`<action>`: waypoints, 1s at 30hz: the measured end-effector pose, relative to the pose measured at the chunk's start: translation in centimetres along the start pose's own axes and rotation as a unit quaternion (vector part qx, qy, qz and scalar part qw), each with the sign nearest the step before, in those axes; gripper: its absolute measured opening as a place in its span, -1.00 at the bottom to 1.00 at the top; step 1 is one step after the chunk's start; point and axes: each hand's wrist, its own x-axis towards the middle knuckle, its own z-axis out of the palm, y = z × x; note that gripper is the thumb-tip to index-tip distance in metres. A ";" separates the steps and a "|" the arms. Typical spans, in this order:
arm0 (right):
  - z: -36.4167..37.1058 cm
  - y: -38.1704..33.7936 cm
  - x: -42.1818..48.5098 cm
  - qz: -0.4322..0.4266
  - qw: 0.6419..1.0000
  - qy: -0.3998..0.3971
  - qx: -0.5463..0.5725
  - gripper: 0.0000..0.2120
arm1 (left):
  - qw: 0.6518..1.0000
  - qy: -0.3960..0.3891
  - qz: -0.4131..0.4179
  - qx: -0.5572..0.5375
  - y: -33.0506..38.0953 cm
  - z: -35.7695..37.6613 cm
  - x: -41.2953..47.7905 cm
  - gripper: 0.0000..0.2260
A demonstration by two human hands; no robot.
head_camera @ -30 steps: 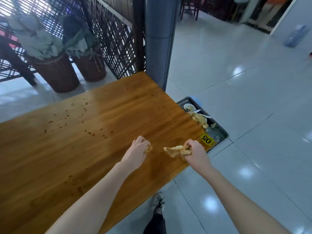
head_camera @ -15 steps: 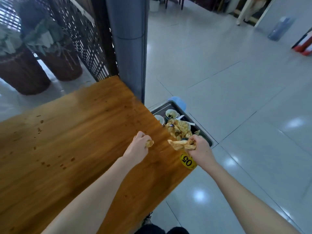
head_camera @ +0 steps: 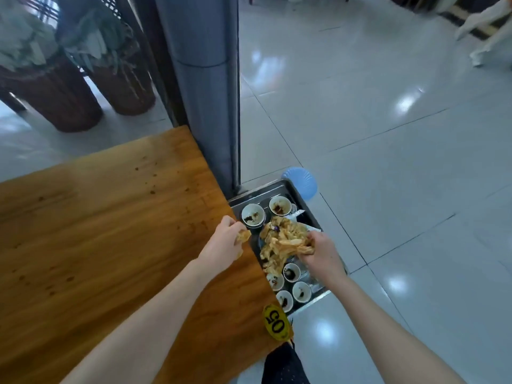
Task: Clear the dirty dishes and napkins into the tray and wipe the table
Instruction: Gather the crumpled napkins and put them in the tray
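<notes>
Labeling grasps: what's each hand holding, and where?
Left hand grips a small crumpled napkin, balled inside its fist; right hand pinches another napkin wad by its near end, over the tray.

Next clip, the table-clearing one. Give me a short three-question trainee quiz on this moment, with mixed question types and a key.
1. True or false: the right hand grips a crumpled stained paper napkin above the dark metal tray.
2. Multiple choice: the yellow oval tag at the corner of the brown wooden table reads A) 05, B) 12, C) 30.
3. Short answer: which hand grips a small napkin wad above the table's edge, not over the tray?
Key: 1 true; 2 A; 3 the left hand.
</notes>
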 end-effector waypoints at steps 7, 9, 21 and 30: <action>-0.4 4.6 6.7 -0.017 0.997 -0.080 -0.015 -0.75 | 0.999 0.009 -0.033 -0.024 2.9 5.9 6.3 -0.77; 0.0 5.8 8.3 -0.018 0.995 -0.099 -0.021 -0.71 | 0.998 0.002 -0.052 -0.029 3.2 7.5 7.9 -0.75; -0.1 9.0 13.0 -0.004 0.980 -0.196 -0.024 -0.45 | 0.988 -0.057 -0.114 -0.087 4.8 10.0 12.2 -0.47; -1.3 8.2 14.0 -0.032 0.977 -0.199 -0.069 -0.46 | 0.988 -0.016 -0.151 -0.039 4.1 7.6 9.9 -0.39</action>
